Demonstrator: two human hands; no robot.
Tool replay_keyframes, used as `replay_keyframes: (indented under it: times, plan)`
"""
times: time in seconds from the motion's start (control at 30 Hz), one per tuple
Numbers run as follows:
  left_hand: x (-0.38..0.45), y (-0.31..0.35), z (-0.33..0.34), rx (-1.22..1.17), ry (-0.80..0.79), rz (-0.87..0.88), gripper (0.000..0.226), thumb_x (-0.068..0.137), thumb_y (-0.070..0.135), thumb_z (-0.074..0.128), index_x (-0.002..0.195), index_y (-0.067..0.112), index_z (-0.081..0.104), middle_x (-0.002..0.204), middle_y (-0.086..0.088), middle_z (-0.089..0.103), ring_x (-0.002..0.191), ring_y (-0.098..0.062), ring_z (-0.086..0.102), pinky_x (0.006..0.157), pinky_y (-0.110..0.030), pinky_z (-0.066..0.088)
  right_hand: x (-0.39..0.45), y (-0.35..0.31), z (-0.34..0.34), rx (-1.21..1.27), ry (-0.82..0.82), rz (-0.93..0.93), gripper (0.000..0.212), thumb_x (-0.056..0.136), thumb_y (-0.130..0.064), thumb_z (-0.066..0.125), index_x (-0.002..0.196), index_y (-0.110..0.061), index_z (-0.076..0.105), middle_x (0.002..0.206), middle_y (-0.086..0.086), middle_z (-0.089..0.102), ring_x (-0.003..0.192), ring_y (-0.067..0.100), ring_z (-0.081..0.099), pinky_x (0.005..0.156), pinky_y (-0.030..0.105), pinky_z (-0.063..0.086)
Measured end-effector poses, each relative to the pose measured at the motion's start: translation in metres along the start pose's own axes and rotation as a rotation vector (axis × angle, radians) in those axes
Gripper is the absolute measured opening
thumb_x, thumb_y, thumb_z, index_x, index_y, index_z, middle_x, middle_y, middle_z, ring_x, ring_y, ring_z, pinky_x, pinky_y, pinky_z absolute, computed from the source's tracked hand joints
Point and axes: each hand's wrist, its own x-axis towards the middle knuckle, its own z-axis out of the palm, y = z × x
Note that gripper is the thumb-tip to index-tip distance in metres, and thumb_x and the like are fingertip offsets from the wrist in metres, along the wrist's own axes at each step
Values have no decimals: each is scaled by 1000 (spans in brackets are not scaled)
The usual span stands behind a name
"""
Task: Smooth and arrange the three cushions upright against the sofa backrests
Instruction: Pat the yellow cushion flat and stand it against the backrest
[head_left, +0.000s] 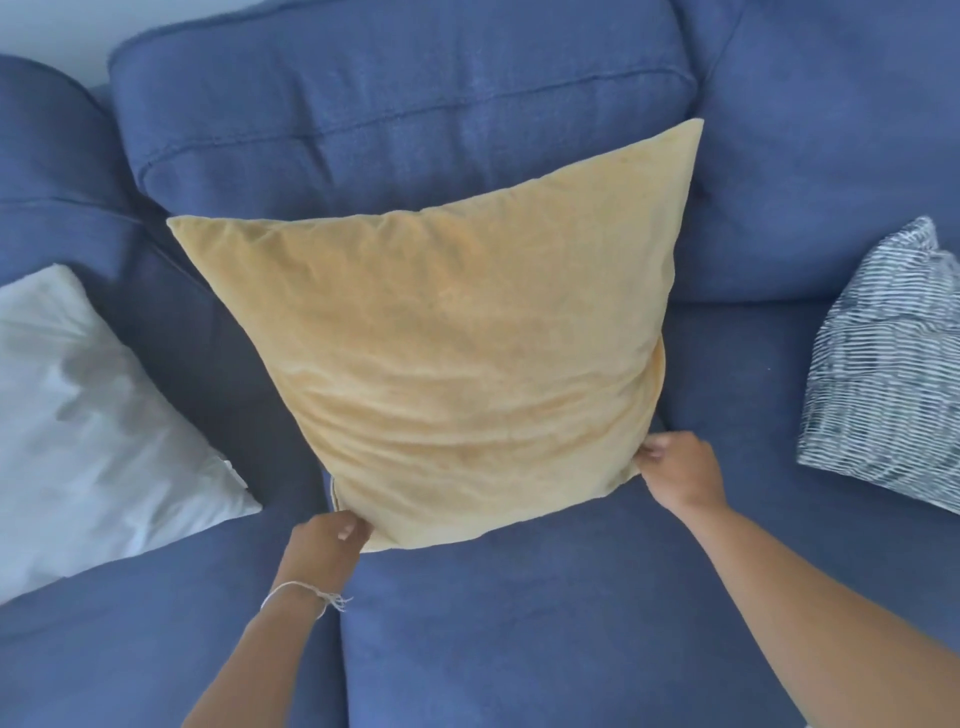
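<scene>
A yellow cushion (457, 343) leans tilted against the middle blue backrest (395, 109), its lower edge on the seat. My left hand (324, 545) pinches its lower left corner. My right hand (678, 470) grips its lower right corner. A white cushion (88, 426) lies at the left, slumped on the seat by the left backrest. A black-and-white striped cushion (883, 364) rests at the right edge, leaning toward the right backrest and partly cut off by the frame.
The blue sofa seat (519, 623) spreads in front of the yellow cushion. A seam between seat cushions runs down near my left arm. A thin string bracelet sits on my left wrist.
</scene>
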Motion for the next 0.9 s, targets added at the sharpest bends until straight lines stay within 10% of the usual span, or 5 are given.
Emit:
replay_keyframes:
  times: [0.2,0.37,0.6,0.77,0.9]
  plan:
    - [1,6,-3,365,-52,37,26,91,36,52,68,25,52,77,0,64,72,-25,59,65,-33,47,6,13,-23,-197,44,106,26,95,-33,59,76,-29,76,68,-2,67,73,27,63,63,33,45]
    - [-1,13,-7,370,-84,120,27,82,61,59,77,35,64,83,19,70,82,-10,66,74,-29,51,1,-3,-16,-52,-67,69,32,79,-25,54,55,-17,33,55,0,29,58,22,27,55,35,24]
    - [30,-18,1,519,-50,43,38,93,55,36,89,31,66,89,4,72,87,-22,68,82,-39,55,7,26,-19,-47,-47,115,26,89,-28,58,82,-8,73,74,17,68,77,37,67,65,41,57]
    - [5,9,13,492,-21,-39,19,95,34,44,81,24,53,104,-4,64,95,-27,60,84,-38,52,-9,23,0,112,24,195,23,83,-11,45,62,-21,48,66,5,40,61,23,32,58,35,25]
    - [-51,13,37,429,-52,-80,12,93,26,41,84,21,49,96,-2,57,89,-25,56,76,-33,48,-51,30,0,233,-66,158,48,97,-31,58,143,-16,55,128,4,69,113,28,60,88,36,46]
